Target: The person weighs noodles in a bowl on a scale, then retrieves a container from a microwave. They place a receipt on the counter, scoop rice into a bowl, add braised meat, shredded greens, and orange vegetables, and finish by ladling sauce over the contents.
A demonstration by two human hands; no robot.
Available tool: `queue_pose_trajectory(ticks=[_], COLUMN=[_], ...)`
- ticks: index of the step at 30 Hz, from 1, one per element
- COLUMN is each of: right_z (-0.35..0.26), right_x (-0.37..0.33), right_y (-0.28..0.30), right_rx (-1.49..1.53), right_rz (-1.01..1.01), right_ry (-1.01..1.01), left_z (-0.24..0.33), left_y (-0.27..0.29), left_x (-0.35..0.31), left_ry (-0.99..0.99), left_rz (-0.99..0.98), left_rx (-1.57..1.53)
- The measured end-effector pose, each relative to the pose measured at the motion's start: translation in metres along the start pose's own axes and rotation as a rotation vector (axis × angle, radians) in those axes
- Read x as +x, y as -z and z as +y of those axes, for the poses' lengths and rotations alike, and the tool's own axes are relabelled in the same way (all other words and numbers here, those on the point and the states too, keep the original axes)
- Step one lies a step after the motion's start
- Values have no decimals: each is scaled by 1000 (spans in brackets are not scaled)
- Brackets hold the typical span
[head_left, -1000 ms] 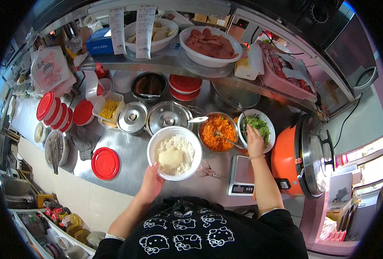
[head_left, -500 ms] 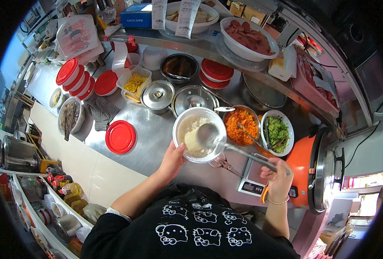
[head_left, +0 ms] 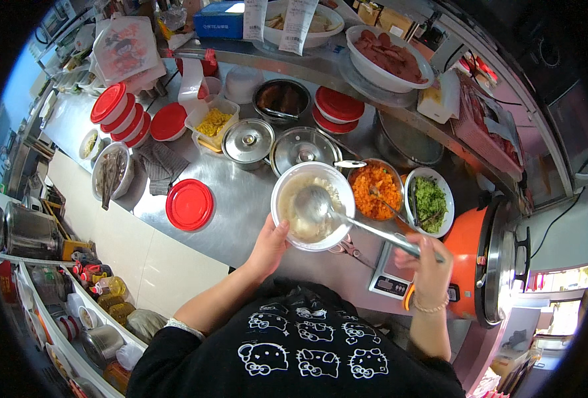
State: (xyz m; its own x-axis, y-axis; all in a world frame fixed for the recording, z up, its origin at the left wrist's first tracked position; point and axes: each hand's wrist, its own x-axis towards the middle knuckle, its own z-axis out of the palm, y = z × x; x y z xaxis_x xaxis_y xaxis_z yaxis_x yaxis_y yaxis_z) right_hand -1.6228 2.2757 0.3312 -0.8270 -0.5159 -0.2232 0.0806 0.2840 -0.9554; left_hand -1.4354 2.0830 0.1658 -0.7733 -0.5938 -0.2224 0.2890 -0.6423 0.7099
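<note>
My left hand (head_left: 271, 247) grips the rim of a white plastic bowl (head_left: 344, 229) with thumb over the edge, holding it above the steel counter. Pale rice (head_left: 307, 225) lies inside it. In my right hand (head_left: 428, 268) is the handle of a metal ladle (head_left: 315, 202), its round bowl resting in the rice. Just beyond are a bowl of diced carrot (head_left: 375, 189) and a white bowl of chopped greens (head_left: 429, 205), each with a utensil in it. Below the ladle handle sits a kitchen scale (head_left: 391, 282), with scissors (head_left: 355, 251) beside it, partly hidden.
An orange rice cooker (head_left: 470, 255) stands at the right. Lidded pots (head_left: 248, 140), a corn container (head_left: 211, 123) and red-lidded bowls (head_left: 123, 119) line the counter's back. A red lid (head_left: 190, 204) lies at left. An overhead shelf (head_left: 294, 73) carries a bowl of sliced meat (head_left: 390, 60).
The ladle's bowl has shifted slightly left and up within the rice, and my right hand has moved a little right. The whole view has shifted slightly.
</note>
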Motion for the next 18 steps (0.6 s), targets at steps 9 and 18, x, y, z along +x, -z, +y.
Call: queue_pose_trajectory(ticks=[9,18], right_z=[-2,0], right_x=[1,-10], right_y=[16,4], right_rx=[-20,-72], right_rz=[-38,-163], right_ry=[67,107], left_z=[2,6], left_y=[2,-4], left_x=[5,4], left_ry=[0,-38], left_rz=[55,60], left_rx=[-63,23])
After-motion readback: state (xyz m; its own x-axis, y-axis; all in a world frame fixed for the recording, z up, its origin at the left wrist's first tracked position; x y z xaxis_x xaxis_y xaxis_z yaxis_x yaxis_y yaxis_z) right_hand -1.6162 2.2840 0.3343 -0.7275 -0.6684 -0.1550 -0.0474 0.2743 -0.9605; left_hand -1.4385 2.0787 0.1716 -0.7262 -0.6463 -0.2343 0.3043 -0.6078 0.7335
